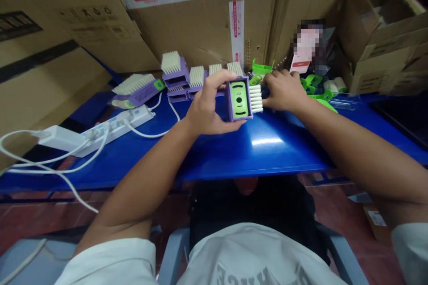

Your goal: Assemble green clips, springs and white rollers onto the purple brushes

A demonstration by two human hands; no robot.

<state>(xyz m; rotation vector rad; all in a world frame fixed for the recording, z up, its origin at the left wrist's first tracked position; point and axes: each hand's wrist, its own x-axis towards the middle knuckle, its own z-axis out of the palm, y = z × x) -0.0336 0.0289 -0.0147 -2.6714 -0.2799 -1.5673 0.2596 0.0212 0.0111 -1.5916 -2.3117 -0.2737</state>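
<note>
My left hand (209,109) grips a purple brush head (230,102) above the blue table. Its open end faces me and shows a green insert (239,98) with a dark round hole, while white bristles (256,99) point right. My right hand (283,90) is at the back of the table, fingers bent down among small green plastic parts (256,79); whatever its fingertips hold is hidden. Behind my left hand stand several purple brush heads (197,78), some stacked, bristles up. A complete purple and green brush (140,91) lies further left.
A white power strip (115,127) with plugs and loose cables occupies the left side. Cardboard boxes (200,22) wall off the back. More green parts (312,83) lie right of my right hand, near a blurred phone-like thing (304,49) and an open carton (381,26).
</note>
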